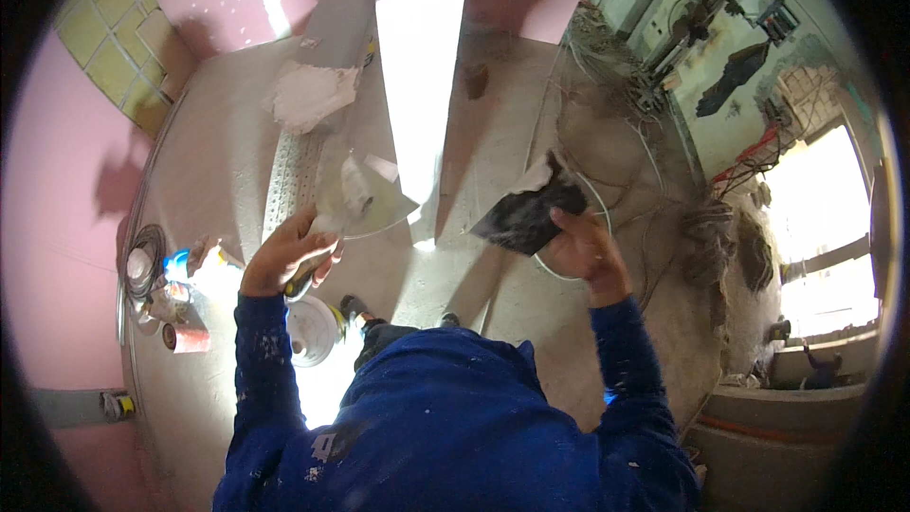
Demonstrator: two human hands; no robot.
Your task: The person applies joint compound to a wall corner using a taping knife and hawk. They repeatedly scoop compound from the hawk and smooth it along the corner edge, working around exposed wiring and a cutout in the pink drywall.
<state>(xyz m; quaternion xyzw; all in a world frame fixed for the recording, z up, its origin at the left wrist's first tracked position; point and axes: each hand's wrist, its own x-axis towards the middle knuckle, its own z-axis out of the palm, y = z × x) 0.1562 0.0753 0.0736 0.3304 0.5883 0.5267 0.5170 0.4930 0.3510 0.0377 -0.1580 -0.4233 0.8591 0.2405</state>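
My left hand (287, 254) is closed around the handle of a trowel (379, 209), whose broad pointed blade carries pale wet plaster. In my right hand (585, 245) is a dark flat plate (529, 216), pinched at its near edge with the thumb on top. Whitish plaster sits along the plate's far edge. Trowel and plate are held apart in front of me at about the same height. Beyond them stands a bright sunlit column (422, 66) with a mesh-like strip near its top.
A white bucket (315, 330) stands on the floor below my left hand. Tools, a cable coil (142, 261) and a red roll (185, 338) lie along the pink left wall. Loose cables (654, 166) and rubble spread at the right, near a bright window (829, 237).
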